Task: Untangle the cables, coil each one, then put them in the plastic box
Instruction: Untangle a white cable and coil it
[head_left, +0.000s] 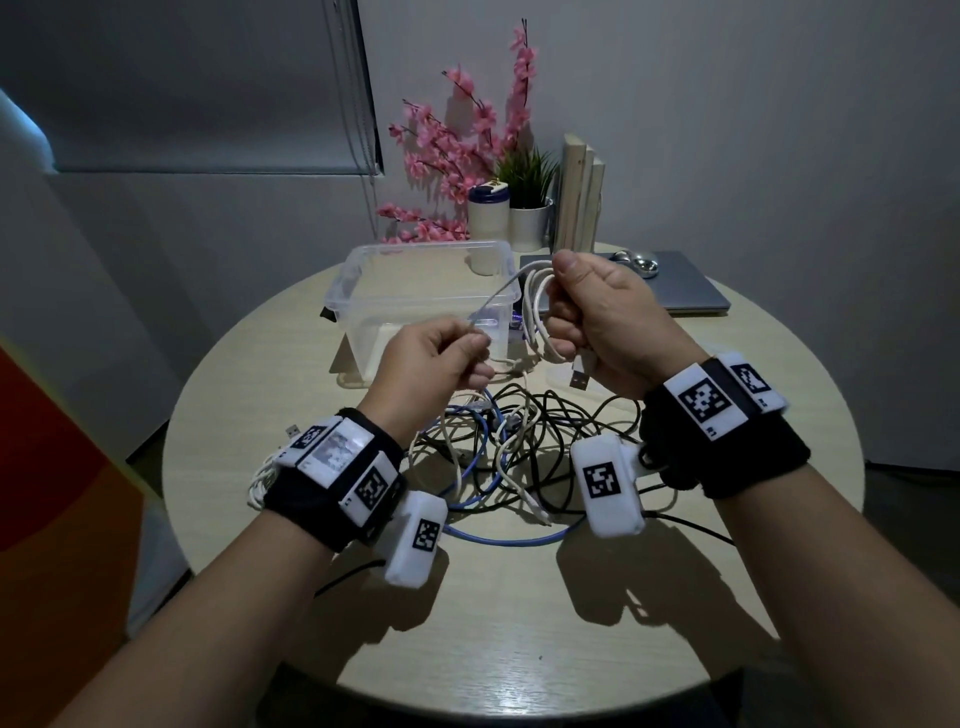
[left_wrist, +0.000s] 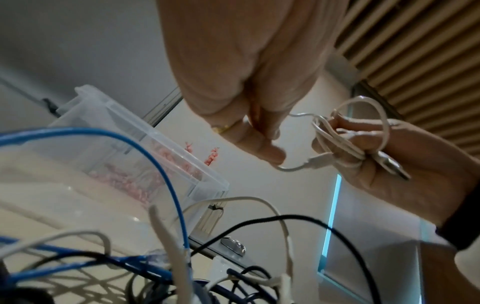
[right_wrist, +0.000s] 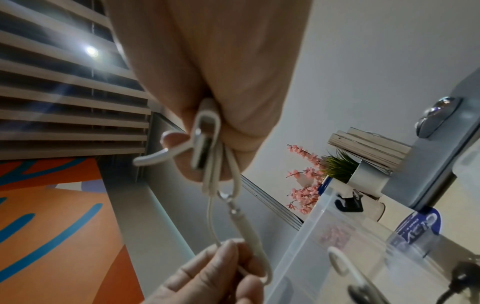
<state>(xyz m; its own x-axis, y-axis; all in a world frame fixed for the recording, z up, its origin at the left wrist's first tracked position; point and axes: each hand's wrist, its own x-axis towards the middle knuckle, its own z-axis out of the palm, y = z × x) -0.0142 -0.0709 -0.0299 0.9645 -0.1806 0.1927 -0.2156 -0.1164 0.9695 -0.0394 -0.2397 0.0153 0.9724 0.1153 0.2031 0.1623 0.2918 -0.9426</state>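
**Last length of white cable going onto the coil**

The right hand (head_left: 597, 317) is gripping a white USB cable (head_left: 537, 317) in upright loops; its loose tail is running left to the left hand (head_left: 441, 358), which is pinching it, fingers curled. The clear plastic box (head_left: 363, 270) is sitting just beyond, the tangled cables (head_left: 498, 447) nearer.

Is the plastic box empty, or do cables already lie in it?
Empty: the plastic box shows only its clear bottom; the cables lie tangled on the table beside it.
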